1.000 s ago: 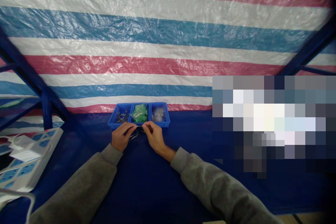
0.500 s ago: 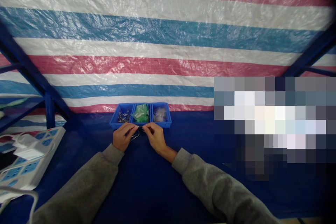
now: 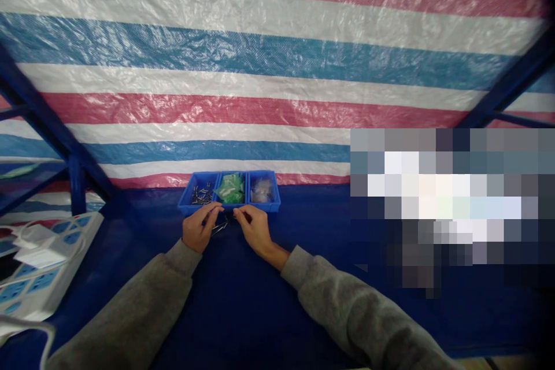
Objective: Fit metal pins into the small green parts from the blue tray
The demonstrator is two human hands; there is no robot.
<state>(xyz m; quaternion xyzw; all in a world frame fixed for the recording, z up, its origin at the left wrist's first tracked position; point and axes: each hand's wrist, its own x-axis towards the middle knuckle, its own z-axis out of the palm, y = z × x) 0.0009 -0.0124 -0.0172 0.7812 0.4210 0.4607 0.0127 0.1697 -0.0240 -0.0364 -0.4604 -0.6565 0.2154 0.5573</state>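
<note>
My left hand (image 3: 200,228) is closed in a pinch in front of the blue bins. Its fingertips hide whatever they may hold. Across a small gap, my right hand (image 3: 255,229) is pinched too, with something too small to name at its fingertips. Beneath the hands, a few thin metal pieces (image 3: 219,228) lie on the dark blue table. Just beyond stand three joined blue bins (image 3: 229,206). The left one holds several small metal parts (image 3: 202,194), the middle one a green plastic packet (image 3: 231,188), and the right one clear plastic bags (image 3: 261,191).
A white power strip (image 3: 65,277) with plugs and cables lies at the left. Blue frame bars (image 3: 78,182) rise on both sides. Behind the table (image 3: 243,312) hangs a striped plastic sheet (image 3: 269,110). A blurred patch hides the right side.
My fingertips have moved slightly apart. The thin metal piece that spanned them earlier no longer shows between them. The bins stay in place; the view has shifted slightly.
</note>
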